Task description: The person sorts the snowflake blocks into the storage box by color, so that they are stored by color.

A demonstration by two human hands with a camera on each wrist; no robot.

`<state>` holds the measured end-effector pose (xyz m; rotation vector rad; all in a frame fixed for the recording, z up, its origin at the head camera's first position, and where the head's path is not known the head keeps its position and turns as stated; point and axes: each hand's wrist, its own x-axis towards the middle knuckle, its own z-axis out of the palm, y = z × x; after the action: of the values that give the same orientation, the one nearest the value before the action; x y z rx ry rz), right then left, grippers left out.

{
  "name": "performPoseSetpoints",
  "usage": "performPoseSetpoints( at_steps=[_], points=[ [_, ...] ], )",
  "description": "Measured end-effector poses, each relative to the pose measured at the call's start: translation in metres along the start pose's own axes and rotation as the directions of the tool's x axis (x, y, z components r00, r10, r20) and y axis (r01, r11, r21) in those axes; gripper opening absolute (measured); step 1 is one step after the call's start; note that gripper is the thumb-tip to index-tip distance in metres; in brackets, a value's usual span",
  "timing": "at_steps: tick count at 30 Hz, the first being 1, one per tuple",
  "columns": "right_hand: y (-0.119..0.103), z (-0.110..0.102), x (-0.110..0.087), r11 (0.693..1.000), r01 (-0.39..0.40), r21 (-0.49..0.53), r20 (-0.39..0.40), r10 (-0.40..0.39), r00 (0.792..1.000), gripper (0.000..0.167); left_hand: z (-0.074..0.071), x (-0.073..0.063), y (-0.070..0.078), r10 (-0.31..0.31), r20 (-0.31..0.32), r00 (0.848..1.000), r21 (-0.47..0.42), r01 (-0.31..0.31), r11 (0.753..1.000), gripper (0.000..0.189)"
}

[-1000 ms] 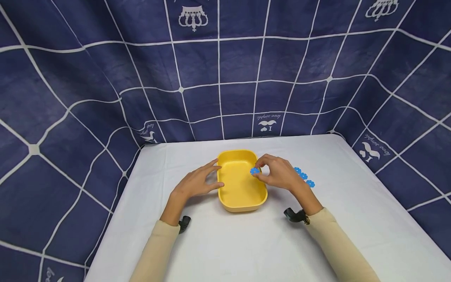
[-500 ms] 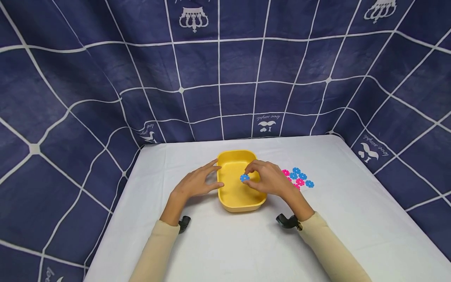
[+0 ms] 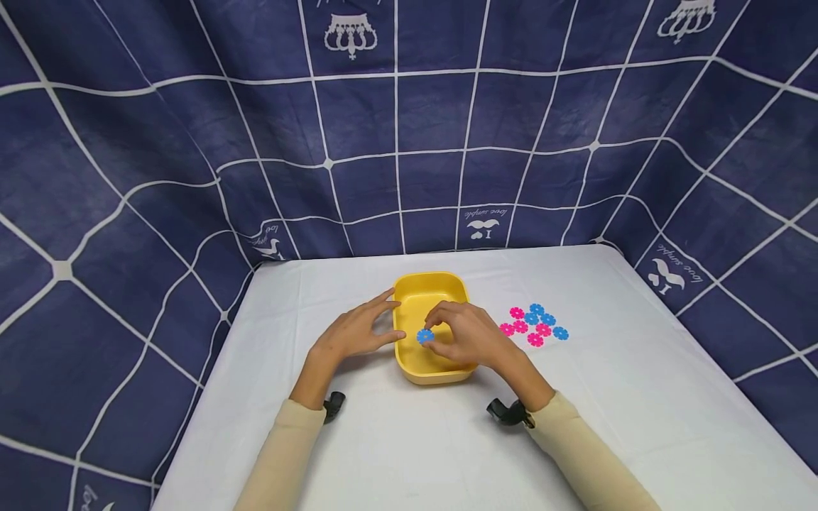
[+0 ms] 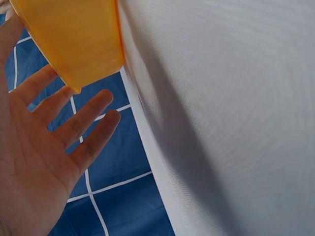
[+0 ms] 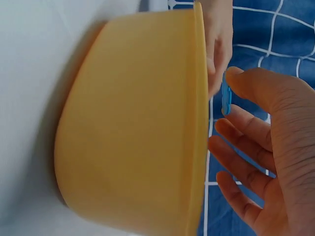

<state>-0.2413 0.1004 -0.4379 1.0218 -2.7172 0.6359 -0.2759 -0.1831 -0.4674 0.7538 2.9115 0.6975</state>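
A yellow rectangular plastic tub [image 3: 434, 379] stands on the white-covered table in the head view. Along its left rim lies my left hand [image 3: 354, 332], fingertips and thumb at the edge, the fingers fairly straight in the left wrist view. Over the tub, my right hand [image 3: 471, 335] pinches a blue snowflake disc [image 3: 424, 336] between thumb and index finger. Seen from the right wrist, the blue disc [image 5: 226, 96] is edge-on beyond the tub's rim, with the other fingers spread loosely. My right hand hides part of the tub's inside.
Right of the tub, several loose snowflake discs lie together, pink ones [image 3: 535, 340] and blue ones [image 3: 560, 333]. A navy curtain with white grid lines [image 3: 434, 177] hangs around the table's back and sides. Each wrist carries a dark camera mount [image 3: 508, 411].
My right hand has moved left and toward me over the tub with the blue disc, uncovering the pink discs on the table. My left hand has stayed at the rim.
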Motion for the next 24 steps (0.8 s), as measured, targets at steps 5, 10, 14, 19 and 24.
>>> performPoseSetpoints(
  at_steps=[5, 10, 14, 19, 24],
  points=[
    [-0.005, 0.004, 0.001, 1.000, 0.015, -0.005, 0.017, -0.015, 1.000, 0.024, -0.001, -0.001, 0.000, -0.003, 0.001, 1.000, 0.002, 0.003, 1.000, 0.079],
    [-0.006, 0.005, 0.001, 1.000, 0.020, -0.007, 0.017, -0.020, 1.000, 0.023, -0.001, -0.002, 0.000, 0.003, 0.000, 1.000, 0.000, -0.003, 1.000, 0.079],
    [-0.006, 0.006, 0.001, 1.000, 0.015, -0.002, 0.022, -0.015, 1.000, 0.023, -0.002, -0.003, -0.001, 0.004, 0.000, 1.000, 0.002, -0.004, 1.000, 0.080],
    [-0.004, 0.008, 0.002, 1.000, 0.010, 0.002, 0.026, -0.010, 1.000, 0.024, -0.002, -0.002, -0.001, 0.004, 0.002, 1.000, 0.008, -0.004, 1.000, 0.080],
    [-0.001, 0.013, 0.002, 0.999, 0.005, 0.032, 0.043, -0.006, 0.999, 0.023, -0.003, -0.002, -0.002, 0.002, 0.012, 1.000, 0.005, -0.003, 1.000, 0.082]
  ],
)
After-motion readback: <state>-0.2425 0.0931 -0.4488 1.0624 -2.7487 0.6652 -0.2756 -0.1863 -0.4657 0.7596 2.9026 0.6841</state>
